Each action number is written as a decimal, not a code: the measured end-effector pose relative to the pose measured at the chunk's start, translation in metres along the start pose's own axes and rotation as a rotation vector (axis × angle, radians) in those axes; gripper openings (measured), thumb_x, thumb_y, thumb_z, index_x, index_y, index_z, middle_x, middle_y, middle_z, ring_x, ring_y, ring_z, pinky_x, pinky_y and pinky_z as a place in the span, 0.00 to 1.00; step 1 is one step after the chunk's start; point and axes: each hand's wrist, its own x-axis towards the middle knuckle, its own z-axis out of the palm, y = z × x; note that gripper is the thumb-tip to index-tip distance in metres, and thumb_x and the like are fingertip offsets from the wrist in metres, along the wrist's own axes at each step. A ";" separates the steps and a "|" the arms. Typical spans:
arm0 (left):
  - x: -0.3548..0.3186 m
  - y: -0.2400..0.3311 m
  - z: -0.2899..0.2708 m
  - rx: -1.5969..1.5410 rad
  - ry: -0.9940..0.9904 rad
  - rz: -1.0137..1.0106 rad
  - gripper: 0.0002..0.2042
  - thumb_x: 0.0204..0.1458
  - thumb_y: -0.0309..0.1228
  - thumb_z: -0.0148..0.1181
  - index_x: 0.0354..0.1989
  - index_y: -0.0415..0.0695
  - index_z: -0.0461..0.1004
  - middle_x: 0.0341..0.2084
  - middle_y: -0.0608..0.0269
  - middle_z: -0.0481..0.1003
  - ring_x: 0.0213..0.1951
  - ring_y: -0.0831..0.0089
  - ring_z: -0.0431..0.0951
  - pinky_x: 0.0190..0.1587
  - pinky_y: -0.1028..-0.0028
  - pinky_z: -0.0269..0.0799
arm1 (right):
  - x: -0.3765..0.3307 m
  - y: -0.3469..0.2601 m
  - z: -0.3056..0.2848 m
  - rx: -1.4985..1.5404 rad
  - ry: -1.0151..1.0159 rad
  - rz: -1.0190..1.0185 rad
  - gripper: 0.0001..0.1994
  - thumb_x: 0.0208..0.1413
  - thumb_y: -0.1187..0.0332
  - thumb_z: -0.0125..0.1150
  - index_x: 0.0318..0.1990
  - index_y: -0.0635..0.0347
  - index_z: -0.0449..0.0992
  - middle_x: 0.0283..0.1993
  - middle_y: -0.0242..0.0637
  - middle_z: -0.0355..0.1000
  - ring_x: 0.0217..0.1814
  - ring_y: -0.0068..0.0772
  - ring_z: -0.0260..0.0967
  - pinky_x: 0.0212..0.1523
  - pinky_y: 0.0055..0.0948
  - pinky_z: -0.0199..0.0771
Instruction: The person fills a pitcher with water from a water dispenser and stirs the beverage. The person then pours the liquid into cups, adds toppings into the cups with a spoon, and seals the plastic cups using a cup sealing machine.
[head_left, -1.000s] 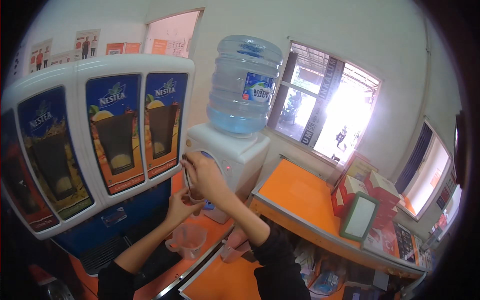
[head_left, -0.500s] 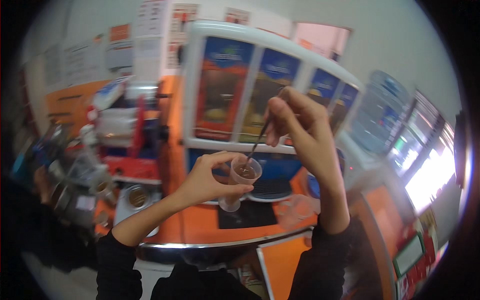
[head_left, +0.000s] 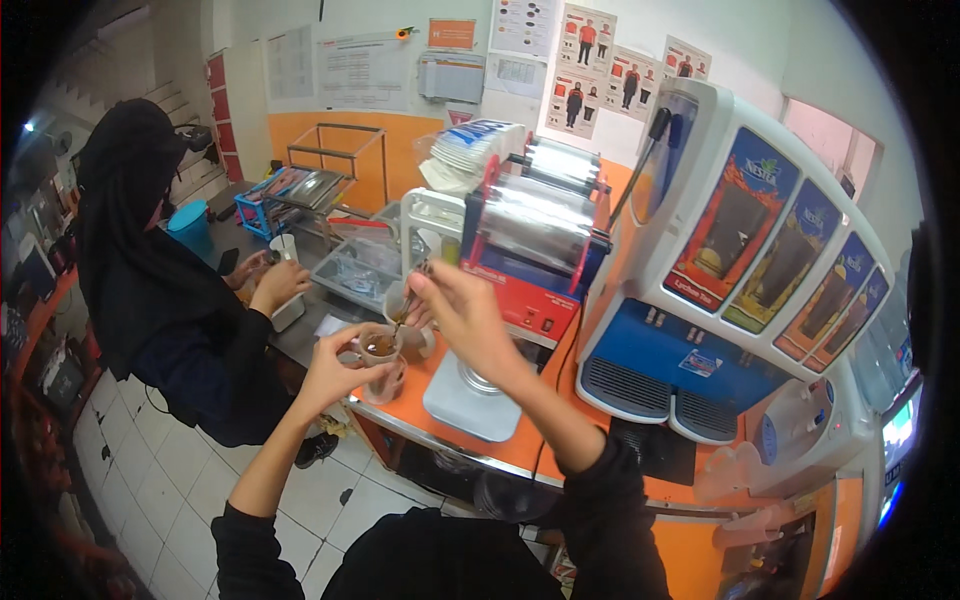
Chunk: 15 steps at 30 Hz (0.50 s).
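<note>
My left hand [head_left: 335, 375] grips a see-through plastic cup [head_left: 383, 372] with brown liquid in it. A thin metal spoon [head_left: 404, 312] slants down into the cup's mouth, its upper end pinched in my right hand [head_left: 462, 312]. Just behind the cup stands another cup [head_left: 398, 303], partly covered by my right hand. A silver weighing scale [head_left: 472, 412] rests on the orange counter [head_left: 420, 425], right of the cup and below my right forearm.
A red and blue cup sealing machine [head_left: 530, 255] stands behind the scale. To the right is a large drink dispenser [head_left: 690, 345]. At the left, a person in black [head_left: 150, 270] works at the dark counter by a grey divided tray [head_left: 360, 275].
My view has swung left, from the dispenser to the sealing machine and the other person. Both hands have come along with the cup and spoon, now near the counter's left end.
</note>
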 end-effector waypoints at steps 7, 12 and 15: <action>-0.018 -0.119 -0.013 0.326 0.159 -0.082 0.31 0.34 0.35 0.73 0.51 0.43 0.73 0.34 0.55 0.77 0.33 0.66 0.79 0.37 0.70 0.75 | -0.015 0.131 0.033 0.191 0.109 0.175 0.13 0.64 0.65 0.46 0.40 0.68 0.71 0.34 0.37 0.72 0.33 0.22 0.73 0.35 0.21 0.76; -0.015 -0.143 -0.003 0.497 0.085 -0.137 0.33 0.34 0.38 0.71 0.54 0.46 0.71 0.36 0.53 0.75 0.36 0.60 0.77 0.40 0.65 0.73 | -0.035 0.170 0.037 0.269 0.179 0.239 0.16 0.66 0.61 0.44 0.45 0.68 0.69 0.37 0.41 0.71 0.40 0.30 0.73 0.43 0.25 0.77; -0.016 -0.150 -0.002 0.577 0.040 -0.173 0.32 0.35 0.37 0.69 0.55 0.47 0.71 0.37 0.53 0.73 0.39 0.57 0.75 0.41 0.62 0.72 | -0.046 0.173 0.040 0.303 0.237 0.237 0.15 0.65 0.61 0.44 0.45 0.68 0.69 0.38 0.42 0.71 0.41 0.32 0.74 0.44 0.27 0.77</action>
